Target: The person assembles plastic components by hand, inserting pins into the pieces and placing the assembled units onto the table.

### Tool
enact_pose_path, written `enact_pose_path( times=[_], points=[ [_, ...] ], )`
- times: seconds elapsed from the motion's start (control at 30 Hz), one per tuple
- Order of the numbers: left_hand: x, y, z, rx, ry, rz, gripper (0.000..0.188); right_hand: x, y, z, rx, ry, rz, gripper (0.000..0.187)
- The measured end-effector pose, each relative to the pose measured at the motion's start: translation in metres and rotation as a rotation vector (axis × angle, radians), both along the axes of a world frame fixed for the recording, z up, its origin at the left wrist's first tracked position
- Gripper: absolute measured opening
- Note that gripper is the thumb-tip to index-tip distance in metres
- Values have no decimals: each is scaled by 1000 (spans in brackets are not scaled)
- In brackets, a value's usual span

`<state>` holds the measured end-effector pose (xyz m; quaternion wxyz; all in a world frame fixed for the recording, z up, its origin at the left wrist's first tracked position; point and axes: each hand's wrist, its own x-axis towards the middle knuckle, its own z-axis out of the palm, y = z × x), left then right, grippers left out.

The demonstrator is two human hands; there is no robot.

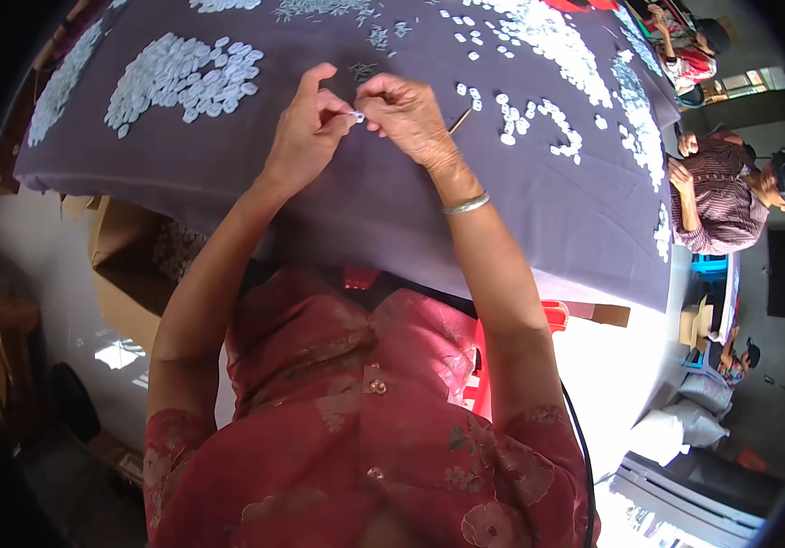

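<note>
Left hand (305, 135), one finger up, pinches a tiny white piece (358, 117); right hand (410, 117), fingers bunched, touches or nearly; can't tell where the piece's long side points

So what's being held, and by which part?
The left hand pinches a small white piece; exactly which part is gripped is too small to tell.

Head-worn fisheye view, down over hands (408, 114)

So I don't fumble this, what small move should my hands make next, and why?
I'd probably steady the small white piece in the left hand before working on it with the right hand: the left one pinches it, and the right one's very close, though whether that holds anything is unclear.
</note>
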<state>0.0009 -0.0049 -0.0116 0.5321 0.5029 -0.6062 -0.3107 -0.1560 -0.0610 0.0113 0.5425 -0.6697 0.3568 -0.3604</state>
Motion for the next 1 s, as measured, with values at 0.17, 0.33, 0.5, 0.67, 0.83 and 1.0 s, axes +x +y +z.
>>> enact_pose_path(
  times=[0.17,0.33,0.5,0.67,0.83,1.0],
  points=[
    [0,1,1,27,28,-24,56,-2,4,10,57,-11,-41,10],
    [-2,1,1,63,5,-15,57,-28,-4,6,91,-103,-145,9],
    [-2,2,1,36,-8,-6,56,-98,-9,24,-51,-19,-306,6],
    [-3,2,1,26,-51,0,55,-167,-11,23,-188,205,-347,9],
    [-2,2,2,17,-61,0,54,-185,-11,4,-213,332,-354,7],
    [-2,4,0,-6,-47,9,54,-170,-4,10,-262,465,-309,10]
  ],
)
